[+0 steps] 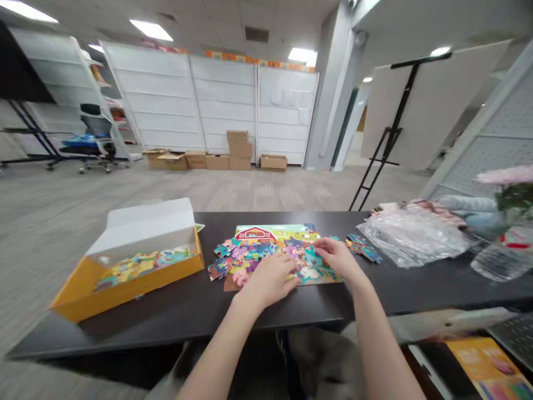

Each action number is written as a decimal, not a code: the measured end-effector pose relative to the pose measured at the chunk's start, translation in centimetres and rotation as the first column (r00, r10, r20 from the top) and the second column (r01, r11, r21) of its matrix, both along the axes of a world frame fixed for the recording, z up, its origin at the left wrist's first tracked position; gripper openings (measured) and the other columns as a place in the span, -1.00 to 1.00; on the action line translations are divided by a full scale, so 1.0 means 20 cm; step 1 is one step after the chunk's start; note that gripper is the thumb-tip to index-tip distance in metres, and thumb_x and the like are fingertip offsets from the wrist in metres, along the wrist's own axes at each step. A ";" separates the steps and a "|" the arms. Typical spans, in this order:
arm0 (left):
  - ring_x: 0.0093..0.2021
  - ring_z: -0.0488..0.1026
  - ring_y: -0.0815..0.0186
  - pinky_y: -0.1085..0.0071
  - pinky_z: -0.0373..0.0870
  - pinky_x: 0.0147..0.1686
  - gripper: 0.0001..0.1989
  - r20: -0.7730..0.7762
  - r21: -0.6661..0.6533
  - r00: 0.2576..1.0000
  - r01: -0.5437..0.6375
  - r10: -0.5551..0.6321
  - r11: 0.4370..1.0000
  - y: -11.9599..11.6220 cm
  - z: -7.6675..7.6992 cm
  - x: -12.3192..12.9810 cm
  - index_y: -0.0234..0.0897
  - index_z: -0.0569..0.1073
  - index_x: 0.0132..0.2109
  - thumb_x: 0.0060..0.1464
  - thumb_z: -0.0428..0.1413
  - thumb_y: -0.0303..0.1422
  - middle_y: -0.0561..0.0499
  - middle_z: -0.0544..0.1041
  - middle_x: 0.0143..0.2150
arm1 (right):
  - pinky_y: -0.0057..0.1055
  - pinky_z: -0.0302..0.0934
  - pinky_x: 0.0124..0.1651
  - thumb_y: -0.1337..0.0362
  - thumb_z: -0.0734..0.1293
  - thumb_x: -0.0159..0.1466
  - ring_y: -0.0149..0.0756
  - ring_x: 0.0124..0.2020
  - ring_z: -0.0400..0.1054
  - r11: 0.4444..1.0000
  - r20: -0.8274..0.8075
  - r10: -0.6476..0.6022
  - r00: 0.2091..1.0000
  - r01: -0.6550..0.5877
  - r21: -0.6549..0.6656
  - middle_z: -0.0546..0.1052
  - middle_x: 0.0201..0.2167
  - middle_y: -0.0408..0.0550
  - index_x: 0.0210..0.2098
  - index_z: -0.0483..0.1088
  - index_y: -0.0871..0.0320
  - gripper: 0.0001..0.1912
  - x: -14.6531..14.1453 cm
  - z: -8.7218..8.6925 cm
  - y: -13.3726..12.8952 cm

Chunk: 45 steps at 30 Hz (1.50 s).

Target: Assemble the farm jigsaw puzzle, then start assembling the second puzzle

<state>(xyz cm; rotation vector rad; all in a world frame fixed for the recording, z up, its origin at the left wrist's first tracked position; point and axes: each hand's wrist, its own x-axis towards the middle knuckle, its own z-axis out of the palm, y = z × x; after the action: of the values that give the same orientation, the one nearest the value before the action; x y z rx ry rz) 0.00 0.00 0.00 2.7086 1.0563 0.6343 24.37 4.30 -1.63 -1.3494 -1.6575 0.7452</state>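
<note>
A farm picture board with a red barn lies on the dark table, largely covered by a heap of loose jigsaw pieces. My left hand rests over the heap's front, its fingers bent and apart, touching pieces; what lies beneath the palm is hidden. On the heap's right side my right hand reaches leftward, thumb and fingers apart, with the fingertips against teal pieces. Neither hand visibly grips a piece, though blur softens the fingertips. More dark-blue pieces lie right of the board.
An open yellow box with more pieces inside stands at the left, lid raised. Crumpled clear plastic, folded cloth and pink flowers occupy the right. Below the table's right front edge lies a yellow-covered item.
</note>
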 end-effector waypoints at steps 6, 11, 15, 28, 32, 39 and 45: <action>0.04 0.43 0.12 0.22 0.35 0.06 -0.77 -0.016 -0.021 0.999 0.038 -0.038 0.999 0.00 0.01 0.03 -0.19 0.53 -0.10 0.17 0.23 -0.18 -0.03 0.55 -0.06 | -0.27 0.39 -0.11 0.33 0.32 0.14 -0.18 -0.24 0.54 1.000 0.070 0.011 0.997 -0.010 -0.011 0.64 -0.31 0.00 -0.29 0.50 0.13 -0.85 0.01 -0.02 0.01; 0.06 0.43 0.11 0.21 0.36 0.06 -0.78 -0.045 -0.027 0.999 0.025 -0.026 0.999 -0.01 0.01 0.04 -0.19 0.54 -0.08 0.17 0.23 -0.21 -0.03 0.55 -0.04 | -0.30 0.38 -0.11 0.35 0.31 0.14 -0.20 -0.20 0.52 0.999 0.134 0.052 0.990 -0.050 -0.012 0.64 -0.22 0.00 -0.22 0.49 0.12 -0.79 0.01 -0.01 -0.01; 0.06 0.43 0.11 0.21 0.36 0.07 -0.79 -0.050 -0.028 0.998 0.021 -0.023 0.999 -0.01 0.01 0.04 -0.20 0.53 -0.07 0.20 0.21 -0.23 -0.04 0.54 -0.04 | -0.36 0.34 -0.20 0.35 0.30 0.11 -0.25 -0.29 0.48 0.998 0.207 0.056 0.977 -0.049 -0.038 0.61 -0.28 -0.04 -0.21 0.49 0.15 -0.75 0.01 -0.01 -0.03; 0.08 0.42 0.11 0.20 0.37 0.10 -0.80 -0.050 -0.026 0.999 0.013 -0.014 1.000 -0.02 0.00 0.04 -0.20 0.51 -0.05 0.22 0.18 -0.24 -0.06 0.53 -0.01 | -0.23 0.30 -0.15 0.11 0.26 0.16 -0.14 -0.30 0.48 0.905 0.203 -0.414 0.887 0.377 0.197 0.63 -0.29 0.06 -0.26 0.54 0.15 -0.68 0.13 0.08 -0.08; 0.07 0.43 0.11 0.20 0.38 0.09 -0.78 -0.053 -0.024 0.999 -0.002 0.001 1.000 -0.02 0.00 0.04 -0.22 0.49 -0.04 0.22 0.17 -0.24 -0.08 0.53 0.00 | -0.19 0.27 -0.15 0.12 0.24 0.13 -0.11 -0.34 0.46 0.696 0.151 -0.715 0.682 0.674 0.249 0.63 -0.32 0.09 -0.27 0.55 0.18 -0.65 0.28 0.13 -0.14; 0.09 0.42 0.12 0.20 0.37 0.11 -0.79 -0.042 -0.028 0.999 -0.005 0.004 1.000 -0.02 -0.01 0.04 -0.20 0.50 -0.05 0.22 0.18 -0.23 -0.06 0.53 0.00 | -0.20 0.26 -0.17 0.15 0.22 0.13 -0.10 -0.37 0.46 0.635 0.213 -0.773 0.598 0.721 0.277 0.62 -0.34 0.12 -0.25 0.56 0.20 -0.64 0.38 0.14 -0.19; 0.07 0.42 0.12 0.20 0.37 0.10 -0.80 -0.047 -0.040 0.999 -0.008 0.006 0.999 -0.02 -0.01 0.04 -0.19 0.49 -0.05 0.23 0.17 -0.23 -0.06 0.52 0.00 | -0.29 0.27 -0.25 0.05 0.35 0.09 -0.16 -0.36 0.48 0.881 0.432 -0.461 0.775 0.458 0.119 0.64 -0.30 0.00 -0.28 0.56 0.12 -0.67 0.35 0.07 -0.15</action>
<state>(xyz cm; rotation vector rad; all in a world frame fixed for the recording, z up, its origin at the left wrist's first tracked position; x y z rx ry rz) 0.70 -0.45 -0.17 2.6990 1.0775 0.5473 31.30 1.27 -0.26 -1.9348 -1.5534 0.1333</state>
